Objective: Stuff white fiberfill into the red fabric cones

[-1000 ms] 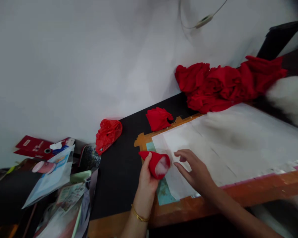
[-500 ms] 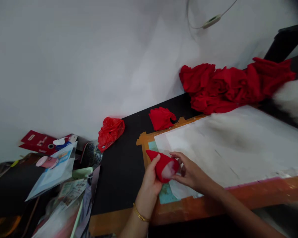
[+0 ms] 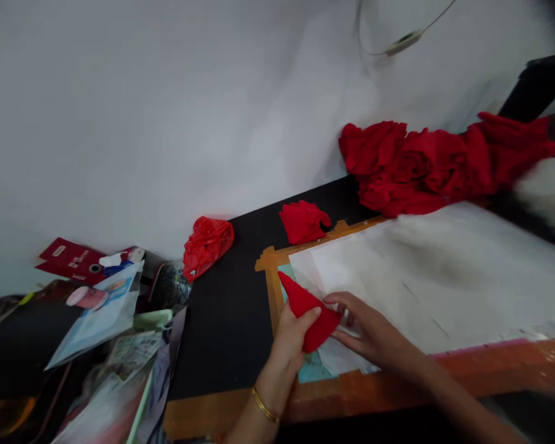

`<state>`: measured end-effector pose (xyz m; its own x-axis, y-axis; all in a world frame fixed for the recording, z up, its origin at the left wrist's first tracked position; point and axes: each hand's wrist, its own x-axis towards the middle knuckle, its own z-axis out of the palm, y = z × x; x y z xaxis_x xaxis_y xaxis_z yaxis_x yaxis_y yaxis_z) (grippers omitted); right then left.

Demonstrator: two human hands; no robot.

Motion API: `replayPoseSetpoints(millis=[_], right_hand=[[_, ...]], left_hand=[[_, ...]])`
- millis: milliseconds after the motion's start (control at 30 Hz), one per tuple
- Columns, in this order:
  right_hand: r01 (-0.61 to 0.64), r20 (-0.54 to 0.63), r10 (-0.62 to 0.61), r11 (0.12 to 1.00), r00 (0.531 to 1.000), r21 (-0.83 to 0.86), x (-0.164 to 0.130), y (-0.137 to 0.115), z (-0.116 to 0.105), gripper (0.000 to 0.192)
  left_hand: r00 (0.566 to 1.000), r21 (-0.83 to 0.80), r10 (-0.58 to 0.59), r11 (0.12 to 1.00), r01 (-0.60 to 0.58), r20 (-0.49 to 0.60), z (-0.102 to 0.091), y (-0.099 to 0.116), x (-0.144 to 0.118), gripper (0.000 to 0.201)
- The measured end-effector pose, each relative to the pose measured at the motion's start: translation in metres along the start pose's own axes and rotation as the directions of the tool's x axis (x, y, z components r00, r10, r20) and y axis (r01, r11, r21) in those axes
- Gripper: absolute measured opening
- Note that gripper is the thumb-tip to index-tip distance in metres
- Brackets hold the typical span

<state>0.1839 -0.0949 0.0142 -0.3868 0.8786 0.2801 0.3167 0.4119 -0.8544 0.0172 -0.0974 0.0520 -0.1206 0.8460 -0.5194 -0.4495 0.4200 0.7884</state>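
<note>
A black table (image 3: 231,308) stands against a pale wall, with white paper (image 3: 420,277) taped across it. The left hand (image 3: 292,336) grips a red cloth cone (image 3: 311,311) over the paper's near corner; the right hand (image 3: 370,330) pinches its wide end. Firm, even pinching would likely keep the cone's shape. Red fabric (image 3: 435,163), a red bag (image 3: 207,243) and packets (image 3: 99,308) crowd the edges.

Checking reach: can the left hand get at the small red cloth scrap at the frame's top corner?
Probably yes, once free. The left hand grips the red cone; bare black tabletop lies between it and the scrap, nothing blocking.
</note>
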Motion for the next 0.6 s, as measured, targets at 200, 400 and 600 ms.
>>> replayPoseSetpoints(millis=[200,400,600], right_hand=[[-0.158,-0.043,0.170,0.965,0.984,0.210,0.007,0.001,-0.004,0.035],[-0.182,-0.038,0.222,0.875,0.974,0.449,0.017,0.000,0.013,0.034],[-0.419,0.010,0.532,0.655,0.847,0.629,0.014,-0.012,0.004,0.040]], left_hand=[[0.992,0.048,0.047,0.997,-0.053,0.117,0.012,-0.010,0.001,0.053],[0.940,0.125,-0.002,0.991,-0.043,0.342,0.016,-0.013,-0.010,0.044],[0.916,0.207,-0.158,0.975,0.084,0.370,0.002,-0.025,-0.012,0.052]])
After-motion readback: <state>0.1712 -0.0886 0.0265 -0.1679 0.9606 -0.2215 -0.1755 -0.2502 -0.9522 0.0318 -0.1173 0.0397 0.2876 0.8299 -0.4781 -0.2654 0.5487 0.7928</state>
